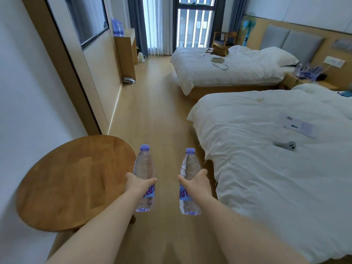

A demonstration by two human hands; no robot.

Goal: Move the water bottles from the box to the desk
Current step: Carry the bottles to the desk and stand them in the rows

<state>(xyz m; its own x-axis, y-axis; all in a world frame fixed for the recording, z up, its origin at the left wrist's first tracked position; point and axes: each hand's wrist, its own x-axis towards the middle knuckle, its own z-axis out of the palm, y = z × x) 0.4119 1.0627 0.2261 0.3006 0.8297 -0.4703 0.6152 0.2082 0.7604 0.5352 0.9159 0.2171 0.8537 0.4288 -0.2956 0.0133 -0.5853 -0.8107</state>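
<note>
While both arms reach forward over the wooden floor (152,111), the scene reads as follows.

Left hand: the left hand (138,184) is wrapped round the middle of the left bottle (144,164), thumb on one side and fingers curled behind it, clamped just above the label.

Right hand: the right hand (196,181) holds the right bottle (190,164) the same way, thumb and fingers closed round its waist.

Bottles: both are clear with purple caps, roughly upright, caps away from the person, held in the air side by side and apart from each other.

Box: a cardboard box (290,80) with more purple-capped bottles sits between the two beds, well away to the right.

Desk: the likely goal is the wooden desk (126,38) against the left wall by the window, where a blurred pack of bottles (117,27) already stands.

Nearby: a round table (66,180) is just left of the left bottle.

Step in hand: judged as the carry, with bottles picked and not yet set down.

Next move: calls for walking up the aisle to the desk, keeping both grips firm, then lowering each bottle base-first onto a free patch of the top.
</note>
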